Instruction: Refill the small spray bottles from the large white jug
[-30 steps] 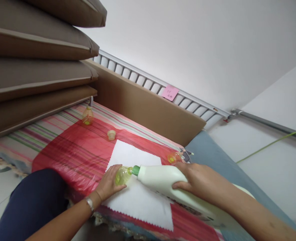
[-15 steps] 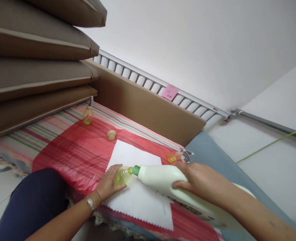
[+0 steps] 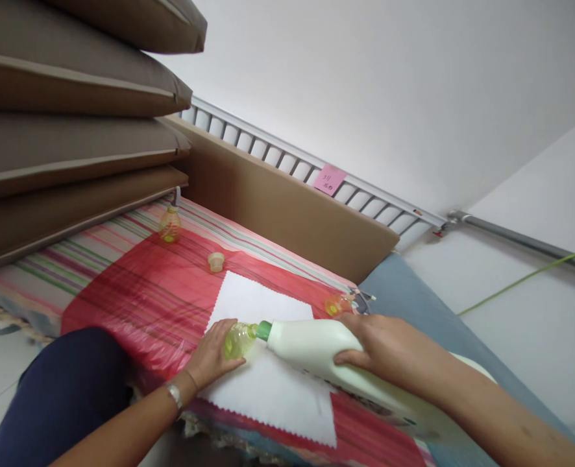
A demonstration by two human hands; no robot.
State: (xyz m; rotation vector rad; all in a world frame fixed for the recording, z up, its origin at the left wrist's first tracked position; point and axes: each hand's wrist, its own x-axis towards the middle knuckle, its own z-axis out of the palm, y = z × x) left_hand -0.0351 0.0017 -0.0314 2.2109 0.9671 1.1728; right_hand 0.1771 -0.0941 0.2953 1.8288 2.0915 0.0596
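Observation:
My right hand (image 3: 385,350) grips a large white bottle (image 3: 317,353) with a green neck, tipped over so its spout meets the mouth of a small clear yellowish bottle (image 3: 237,338). My left hand (image 3: 213,355) is wrapped round that small bottle and holds it on a white cloth (image 3: 263,383) with zigzag edges. The cloth lies on a red plastic sheet (image 3: 136,292) spread over a striped surface.
Another small yellowish bottle (image 3: 169,224) stands at the back left, and a third (image 3: 337,305) sits beyond the white bottle. A small cap (image 3: 216,261) lies on the red sheet. Brown cushions (image 3: 73,130) are stacked at left; a cardboard panel (image 3: 287,207) lines the back.

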